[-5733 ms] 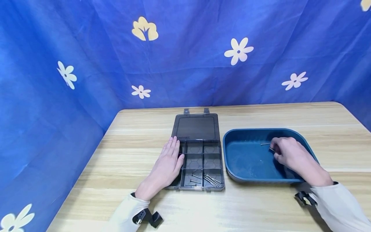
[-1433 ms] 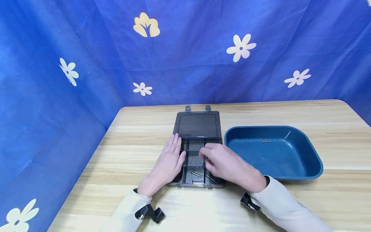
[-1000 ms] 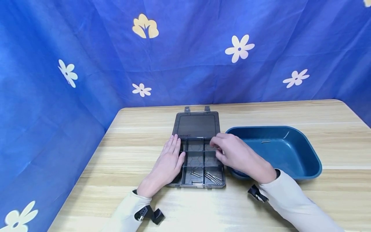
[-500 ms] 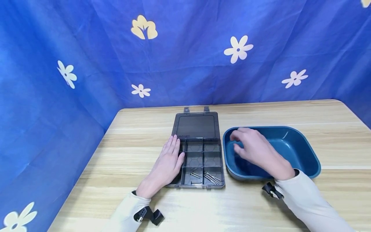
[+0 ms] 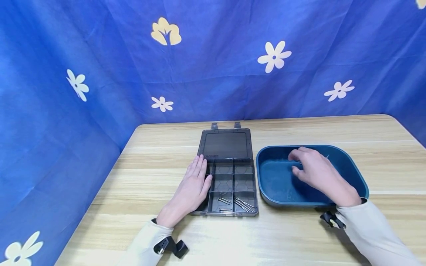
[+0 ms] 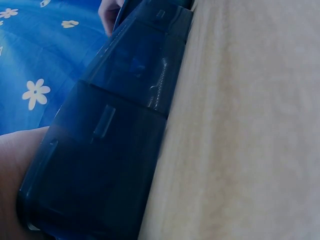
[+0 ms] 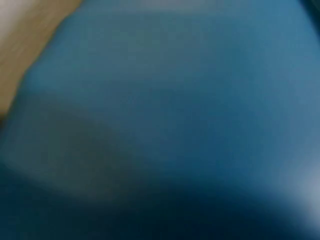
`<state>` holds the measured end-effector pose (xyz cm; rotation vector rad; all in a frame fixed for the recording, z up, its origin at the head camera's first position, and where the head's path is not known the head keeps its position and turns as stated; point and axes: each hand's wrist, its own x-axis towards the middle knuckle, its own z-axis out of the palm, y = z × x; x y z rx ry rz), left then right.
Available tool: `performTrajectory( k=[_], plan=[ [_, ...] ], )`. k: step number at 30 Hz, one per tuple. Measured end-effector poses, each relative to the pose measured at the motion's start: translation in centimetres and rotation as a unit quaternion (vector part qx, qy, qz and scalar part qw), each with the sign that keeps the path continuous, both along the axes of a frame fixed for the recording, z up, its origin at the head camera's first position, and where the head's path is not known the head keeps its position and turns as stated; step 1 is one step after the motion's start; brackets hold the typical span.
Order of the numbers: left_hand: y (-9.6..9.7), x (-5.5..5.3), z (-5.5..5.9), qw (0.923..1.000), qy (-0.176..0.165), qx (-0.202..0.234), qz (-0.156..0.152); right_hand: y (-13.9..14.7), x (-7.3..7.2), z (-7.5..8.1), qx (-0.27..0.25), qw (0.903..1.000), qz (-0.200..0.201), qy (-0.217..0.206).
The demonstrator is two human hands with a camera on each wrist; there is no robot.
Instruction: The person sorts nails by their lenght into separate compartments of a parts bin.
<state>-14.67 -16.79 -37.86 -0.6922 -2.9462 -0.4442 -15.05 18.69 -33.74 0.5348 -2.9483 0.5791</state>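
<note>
My left hand [image 5: 191, 188] lies flat along the left side of a dark see-through compartment box [image 5: 222, 183], fingers straight and covering part of its left column. The box's lid [image 5: 227, 144] is laid back. A few short screws [image 5: 224, 200] lie in its front middle compartment, and several longer screws [image 5: 244, 204] in the front right one. Over the blue bin [image 5: 279, 203] hovers my right hand [image 5: 316, 171], fingers loosely bent, thumb and index apart, nothing seen between them. The screw on the bin floor is mostly hidden behind this hand. The right wrist view is a blur of blue bin.
The bin stands just right of the box on the wooden table [image 5: 159, 155]. A blue flowered cloth [image 5: 213, 66] hangs behind and to the left. Black camera straps [image 5: 169, 248] sit on both wrists.
My right hand went from the bin to the box's compartments, then back right over the bin. One screw fewer shows in the bin. The short screws lie differently; the left hand stays put.
</note>
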Motion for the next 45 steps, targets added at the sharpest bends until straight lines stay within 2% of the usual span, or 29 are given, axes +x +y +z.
performTrajectory(
  k=[8, 19, 26, 32, 40, 45],
  plan=[
    [0.0, 0.0, -0.1, 1.0, 0.007, 0.002, -0.003, 1.1, 0.1, -0.2, 0.014, 0.9984, -0.024, -0.049],
    [-0.1, 0.0, -0.2, 0.9999, 0.012, 0.002, -0.003, 1.9, 0.0, -1.2, 0.062, 0.9919, -0.026, -0.108],
    [-0.1, 0.0, -0.2, 1.0, 0.006, 0.003, -0.006, 2.2, -0.1, -3.0, 0.091, 0.9933, -0.016, -0.069],
    [-0.1, 0.0, -0.2, 1.0, 0.004, 0.005, -0.003, 2.4, 0.0, -3.1, 0.089, 0.9955, -0.014, -0.026],
    [-0.1, 0.0, -0.1, 0.9999, 0.007, 0.006, -0.006, 2.6, 0.2, -2.9, 0.084, 0.9943, -0.04, -0.053],
    [0.0, 0.0, 0.0, 1.0, 0.006, 0.005, -0.006, 2.6, 0.2, -2.6, 0.063, 0.9949, -0.037, -0.07]
  ],
)
